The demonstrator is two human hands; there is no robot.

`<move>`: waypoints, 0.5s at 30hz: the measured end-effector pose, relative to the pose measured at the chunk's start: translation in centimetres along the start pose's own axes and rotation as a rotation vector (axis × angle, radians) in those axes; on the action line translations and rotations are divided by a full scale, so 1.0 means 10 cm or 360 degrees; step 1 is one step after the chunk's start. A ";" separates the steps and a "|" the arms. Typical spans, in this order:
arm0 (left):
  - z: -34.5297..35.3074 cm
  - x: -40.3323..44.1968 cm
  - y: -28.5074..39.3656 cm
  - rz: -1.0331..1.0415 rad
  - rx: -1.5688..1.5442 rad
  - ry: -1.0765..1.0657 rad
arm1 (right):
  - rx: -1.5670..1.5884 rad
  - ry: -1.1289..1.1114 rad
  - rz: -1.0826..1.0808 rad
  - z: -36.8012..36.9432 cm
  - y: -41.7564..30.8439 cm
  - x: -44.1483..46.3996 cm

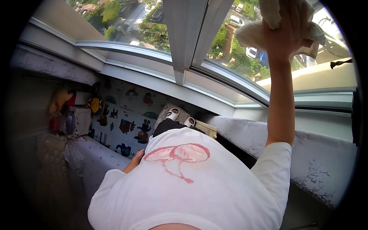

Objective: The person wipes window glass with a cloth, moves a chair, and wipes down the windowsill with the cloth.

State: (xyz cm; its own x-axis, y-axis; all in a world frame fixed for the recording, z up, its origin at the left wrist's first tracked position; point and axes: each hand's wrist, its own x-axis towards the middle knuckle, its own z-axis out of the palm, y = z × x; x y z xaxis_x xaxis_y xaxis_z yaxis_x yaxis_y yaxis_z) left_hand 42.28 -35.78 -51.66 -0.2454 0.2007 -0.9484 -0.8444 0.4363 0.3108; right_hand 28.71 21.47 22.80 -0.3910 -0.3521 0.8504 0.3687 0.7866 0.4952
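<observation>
At the upper right, my right hand (285, 32) is raised to the window glass (230, 57) with its fingers closed on a whitish cloth (251, 35). Folds of the cloth stick out on both sides of the hand. My left hand (138, 156) hangs low beside my white shirt (214, 184), near the waist. Only a small part of it shows, and whether it holds anything is hidden.
White window frames (184, 38) cross the top. A pale patterned ledge (245, 134) runs below the right pane. My feet in white slippers (173, 114) stand on a raised patterned seat. Toys (63, 101) lie at the left, beside a patterned floor mat (122, 124).
</observation>
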 end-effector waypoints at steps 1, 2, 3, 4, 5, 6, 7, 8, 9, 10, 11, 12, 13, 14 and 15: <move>0.06 -0.09 -0.03 -0.0002 -0.0022 0.0015 | 0.0176 -0.0064 -0.0089 0.14 -0.07 -0.26; 0.12 -0.19 -0.04 -0.0003 -0.0046 0.0027 | 0.0146 -0.0213 -0.0062 0.20 -0.15 -0.50; 0.18 -0.27 -0.07 -0.0006 -0.0071 0.0045 | 0.0108 -0.0316 -0.0074 0.23 -0.25 -0.76; 0.23 -0.35 -0.11 -0.0009 -0.0096 0.0058 | 0.0070 -0.0418 -0.0087 0.26 -0.34 -1.02; 0.26 -0.43 -0.13 -0.0011 -0.0123 0.0074 | 0.0023 -0.0469 -0.0134 0.28 -0.43 -1.29; 0.30 -0.51 -0.18 -0.0014 -0.0147 0.0090 | 0.0109 -0.0515 -0.0184 0.31 -0.44 -1.54; 0.33 -0.58 -0.24 -0.0021 -0.0175 0.0103 | 0.0151 -0.0654 -0.0243 0.30 -0.45 -1.72; 0.35 -0.64 -0.31 -0.0028 -0.0204 0.0116 | 0.0193 -0.0791 -0.0303 0.26 -0.45 -1.89; 0.36 -0.71 -0.40 -0.0038 -0.0229 0.0132 | 0.0236 -0.0934 -0.0367 0.21 -0.44 -2.03; 0.38 -0.78 -0.50 -0.0048 -0.0251 0.0141 | 0.0284 -0.1007 -0.0403 0.19 -0.38 -2.16; 0.41 -0.83 -0.59 -0.0061 -0.0276 0.0148 | 0.0329 -0.1079 -0.0446 0.18 -0.32 -2.23; 0.43 -0.89 -0.68 -0.0074 -0.0300 0.0155 | 0.0344 -0.1033 -0.0440 0.17 -0.25 -2.24; 0.43 -0.93 -0.79 -0.0084 -0.0321 0.0168 | 0.0208 -0.0921 -0.0500 0.08 -0.25 -2.00; 0.45 -0.97 -0.87 -0.0091 -0.0347 0.0179 | 0.0261 -0.0819 -0.0395 0.06 -0.22 -1.86; 0.45 -1.04 -0.95 -0.0101 -0.0368 0.0186 | 0.0315 -0.0724 -0.0285 0.06 -0.18 -1.76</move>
State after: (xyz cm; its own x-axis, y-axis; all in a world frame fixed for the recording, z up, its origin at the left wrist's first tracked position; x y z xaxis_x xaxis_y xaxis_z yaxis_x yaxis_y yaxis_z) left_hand 55.00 -38.08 -44.50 -0.2304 0.0706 -0.9705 -0.9430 0.2301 0.2406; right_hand 34.40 26.53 6.85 -0.7759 -0.2687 0.5708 0.1136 0.8304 0.5454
